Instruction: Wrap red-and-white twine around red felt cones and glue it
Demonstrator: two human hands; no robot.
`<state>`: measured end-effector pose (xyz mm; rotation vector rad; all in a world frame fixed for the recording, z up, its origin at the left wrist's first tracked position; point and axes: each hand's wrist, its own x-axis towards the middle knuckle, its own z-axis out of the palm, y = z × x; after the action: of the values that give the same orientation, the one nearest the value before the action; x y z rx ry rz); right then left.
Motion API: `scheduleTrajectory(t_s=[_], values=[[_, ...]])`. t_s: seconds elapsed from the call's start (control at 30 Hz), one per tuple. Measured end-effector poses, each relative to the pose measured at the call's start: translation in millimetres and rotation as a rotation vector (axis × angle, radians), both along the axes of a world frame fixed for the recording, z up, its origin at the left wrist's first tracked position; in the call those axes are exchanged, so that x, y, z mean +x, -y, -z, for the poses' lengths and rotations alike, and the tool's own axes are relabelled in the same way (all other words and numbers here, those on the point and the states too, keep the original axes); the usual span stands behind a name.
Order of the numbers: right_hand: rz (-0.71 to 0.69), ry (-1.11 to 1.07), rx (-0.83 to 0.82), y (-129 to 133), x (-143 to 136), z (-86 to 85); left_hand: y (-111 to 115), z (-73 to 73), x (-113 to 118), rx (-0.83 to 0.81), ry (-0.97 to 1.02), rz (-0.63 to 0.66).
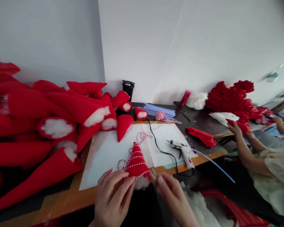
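Note:
A red felt cone [135, 160] stuffed with white filling is near the front edge of the table, its tip pointing away from me. Red-and-white twisted cord [139, 164] winds round it in several turns, with loose loops at its left and tip. My left hand [115, 195] grips the cone's lower left side, fingertips on the cord. Beside the lower right edge, my right hand [172, 197] is closed in a pinch. At its fingertips is a small, blurred, pale brownish thing whose kind I cannot make out. White stuffing shows at the cone's open bottom.
Stuffed red cones [54, 104] pile up on the left. A glue gun [182, 149] lies on white paper [100, 151], its black cable crossing. Behind are a cord ball [160, 116] and glue sticks [153, 108]. A co-worker's hands [238, 130] hold red fabric at right.

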<state>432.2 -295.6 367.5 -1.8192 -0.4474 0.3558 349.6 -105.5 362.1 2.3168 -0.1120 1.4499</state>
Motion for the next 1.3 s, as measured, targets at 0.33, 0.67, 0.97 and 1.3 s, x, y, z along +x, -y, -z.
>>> scheduleTrajectory(t_s=[0.33, 0.67, 0.97, 1.3], values=[[-0.159, -0.532, 0.129, -20.3, -20.8, -20.8, 3.0, 5.0, -2.3, -0.013, -0.002, 0.04], [-0.131, -0.593, 0.2, -30.4, -23.7, -15.0, 4.8, 5.2, -1.3, -0.003, 0.035, 0.044], [-0.176, -0.566, 0.242, -31.2, -25.3, -14.2, 4.3, 7.7, -3.2, 0.014, 0.054, 0.014], [-0.26, -0.535, 0.216, -24.7, -28.1, -19.6, 1.1, 15.2, -6.1, 0.056, 0.027, -0.023]])
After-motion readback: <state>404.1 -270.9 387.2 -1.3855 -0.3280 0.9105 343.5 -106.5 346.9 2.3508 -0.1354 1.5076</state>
